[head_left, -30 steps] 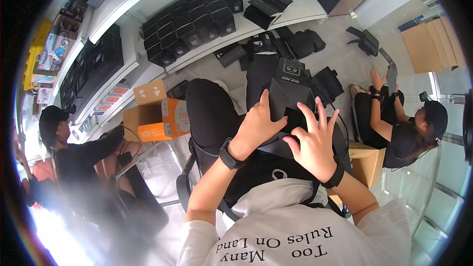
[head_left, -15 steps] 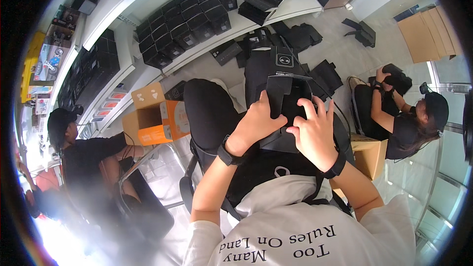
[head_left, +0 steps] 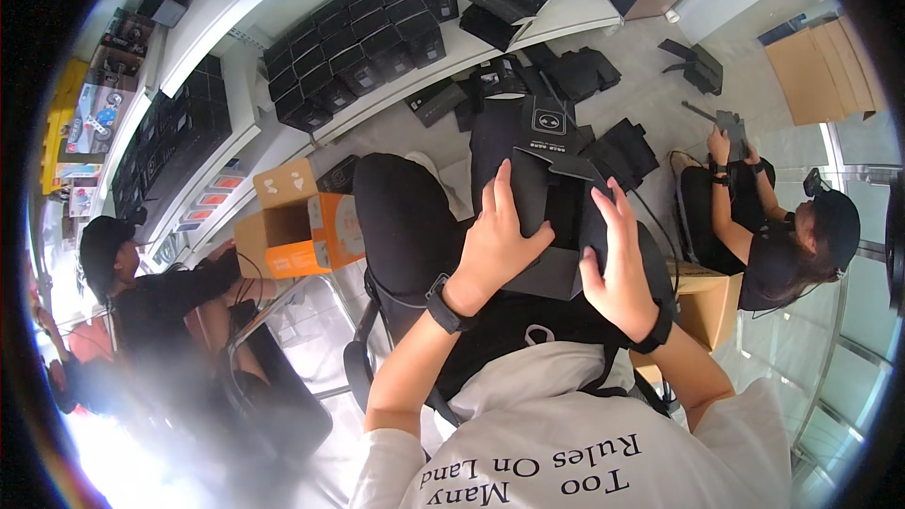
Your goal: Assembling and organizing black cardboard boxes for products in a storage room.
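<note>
A black cardboard box [head_left: 561, 269] with raised side panels and flaps rests on my lap, between my two hands. My left hand [head_left: 500, 245] holds its left panel, with the fingers stretched along it and the thumb reaching toward the inside. On the opposite side my right hand [head_left: 622, 278] grips the right panel between thumb and fingers. The box's inside is dark and hard to make out. Just beyond it is a black printed box panel [head_left: 549, 121] with a pale icon. Both wrists wear black bands.
Black boxes [head_left: 353, 61] fill the shelf ahead. Flattened black cartons [head_left: 617, 151] lie on the floor. An orange carton [head_left: 316, 240] stands open at left; a brown carton [head_left: 712, 306] is at right. One person sits at left [head_left: 170, 292]; another at right [head_left: 782, 236] handles black cardboard.
My hands have moved apart and the fingers have straightened along the box's sides. The box panels have spread and its front face shows more. The person at right has lowered a black piece.
</note>
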The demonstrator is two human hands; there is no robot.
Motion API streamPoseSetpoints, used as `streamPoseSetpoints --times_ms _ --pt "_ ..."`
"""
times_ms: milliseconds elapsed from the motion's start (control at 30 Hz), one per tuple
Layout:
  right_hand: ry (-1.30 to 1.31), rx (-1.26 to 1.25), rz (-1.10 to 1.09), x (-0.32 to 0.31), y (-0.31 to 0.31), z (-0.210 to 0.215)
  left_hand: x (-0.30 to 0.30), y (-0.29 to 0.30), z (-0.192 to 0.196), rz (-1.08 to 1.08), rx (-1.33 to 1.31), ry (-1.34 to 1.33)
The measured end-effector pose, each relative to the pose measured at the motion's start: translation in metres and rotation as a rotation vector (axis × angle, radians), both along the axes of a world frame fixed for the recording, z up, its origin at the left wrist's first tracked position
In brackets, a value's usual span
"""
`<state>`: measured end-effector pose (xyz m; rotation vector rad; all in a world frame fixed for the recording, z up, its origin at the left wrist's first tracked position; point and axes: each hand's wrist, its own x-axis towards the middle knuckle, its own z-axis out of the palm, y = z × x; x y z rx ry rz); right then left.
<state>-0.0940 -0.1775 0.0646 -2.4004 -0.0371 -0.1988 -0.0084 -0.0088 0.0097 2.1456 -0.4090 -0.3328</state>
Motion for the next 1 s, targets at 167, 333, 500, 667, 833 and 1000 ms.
streamPoseSetpoints --times_ms 167,333,500,667,833,1000 --pt "0.162 -0.423 0.142 0.019 -0.02 0.043 -0.003 -0.015 -0.002 -0.046 0.022 -0.19" --pt "0.768 -0.237 0.145 0.103 -0.066 0.051 -0.008 -0.022 -0.005 -0.069 0.1 -0.271" --pt "0.376 -0.179 0.462 0.147 -0.073 -0.029 -0.007 -0.021 -0.008 -0.017 0.107 -0.367" --pt "0.65 -0.021 0.553 0.144 -0.079 -0.063 -0.005 -0.026 -0.014 0.083 0.121 -0.373" --pt "0.61 -0.119 0.65 0.145 -0.074 -0.055 -0.007 -0.031 -0.016 0.007 0.267 -0.494" --pt "0.699 -0.109 0.712 0.144 -0.068 -0.056 -0.011 -0.027 -0.014 -0.082 0.407 -0.521"
